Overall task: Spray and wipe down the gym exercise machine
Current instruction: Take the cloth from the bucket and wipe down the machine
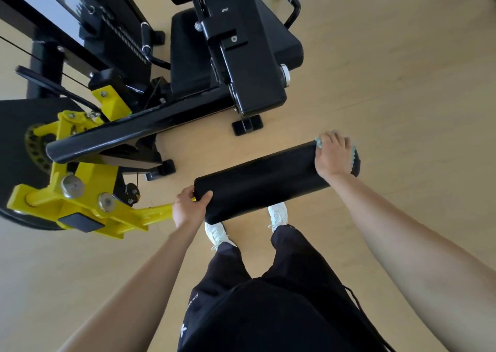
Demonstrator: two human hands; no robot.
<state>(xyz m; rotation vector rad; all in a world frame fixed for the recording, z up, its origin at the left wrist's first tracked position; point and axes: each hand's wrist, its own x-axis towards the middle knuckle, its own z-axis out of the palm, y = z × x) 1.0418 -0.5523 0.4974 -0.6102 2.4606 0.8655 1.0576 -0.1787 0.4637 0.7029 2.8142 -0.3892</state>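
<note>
Cloth (354,155) lies beneath right-hand fingers (338,140) (on roller pad (257,181)).

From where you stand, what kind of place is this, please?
Most likely a gym. There is a black exercise machine with a padded seat, a yellow lever arm and a black roller pad, which the left hand grips while the right hand holds a teal cloth against it.

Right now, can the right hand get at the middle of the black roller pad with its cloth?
Probably yes. The right hand holds the cloth on the right end of the roller pad; the pad's top is bare up to the left hand, which grips the other end.
</note>
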